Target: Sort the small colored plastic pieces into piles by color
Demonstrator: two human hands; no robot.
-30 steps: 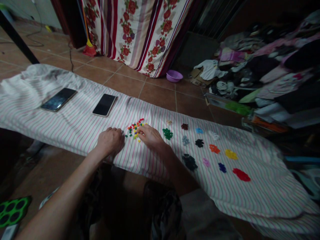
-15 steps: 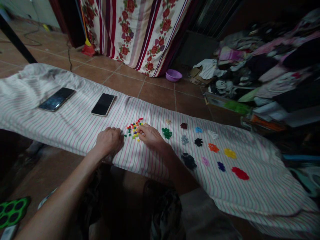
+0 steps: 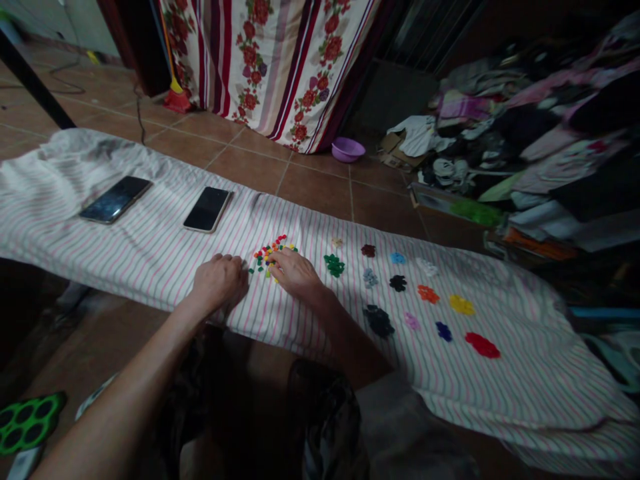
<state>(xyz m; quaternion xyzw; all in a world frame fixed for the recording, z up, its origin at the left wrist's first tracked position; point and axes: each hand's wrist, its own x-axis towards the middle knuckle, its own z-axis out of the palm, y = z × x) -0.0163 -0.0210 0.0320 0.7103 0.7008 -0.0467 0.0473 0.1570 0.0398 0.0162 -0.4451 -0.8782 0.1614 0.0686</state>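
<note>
Small coloured pieces [image 3: 261, 255], in red, orange, yellow and green, lie scattered on a striped cloth [image 3: 320, 313]. Over their right side reaches my right hand [image 3: 296, 272], thumb and fingers pinched together down among the pieces. Whatever sits between those fingertips is hidden. My left hand [image 3: 219, 280] rests on the cloth just left of the scatter, its fingers curled under and closed; I cannot see what they hold, if anything. Closest on the right of my right hand is a green pile [image 3: 334, 265] of similar pieces.
Sorted piles spread rightward, among them a black pile [image 3: 379, 321], an orange pile [image 3: 428, 293], a yellow pile [image 3: 461, 305] and a red pile [image 3: 483, 345]. Two phones [image 3: 207, 209] lie to the left. Beyond the cloth's far edge, a purple basin [image 3: 348, 150] stands on the tiled floor.
My right hand has shifted slightly left, deeper over the mixed pieces, and covers more of them. My left hand stays in place.
</note>
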